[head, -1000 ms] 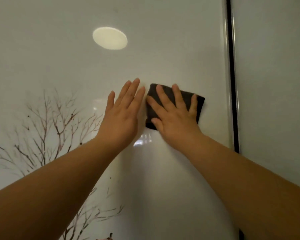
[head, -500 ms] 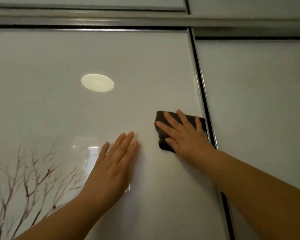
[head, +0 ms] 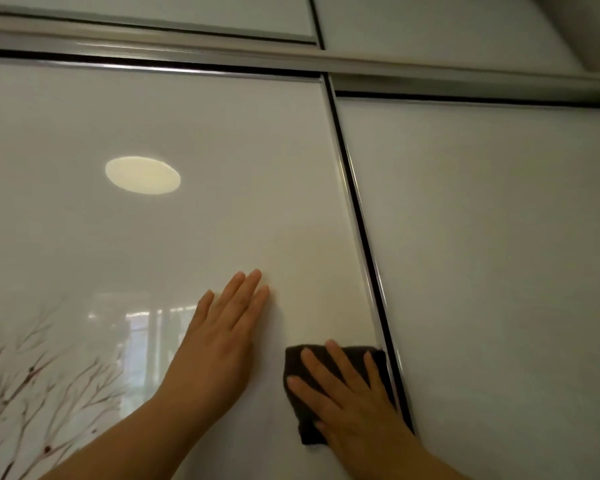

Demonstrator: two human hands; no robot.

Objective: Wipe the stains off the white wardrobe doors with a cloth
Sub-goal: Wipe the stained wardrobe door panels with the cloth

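Note:
A glossy white wardrobe door (head: 187, 237) fills the left and middle of the view. My right hand (head: 354, 407) lies flat on a dark folded cloth (head: 298, 372) and presses it against the door near its right edge. My left hand (head: 222, 344) rests flat on the same door, fingers together, just left of the cloth and a little higher. A second white door (head: 499, 271) lies to the right, past a dark vertical seam (head: 361, 230). I make out no stain on the surface.
A metal top rail (head: 222, 50) runs across above both doors, with upper panels over it. A bare-branch tree print (head: 32, 386) decorates the door's lower left. A round ceiling light reflection (head: 142, 174) and a window reflection show in the gloss.
My view has tilted upward, bringing the top rail in. My right hand has slid the cloth down the door's right edge, now lower than my left hand, which stays flat on the door.

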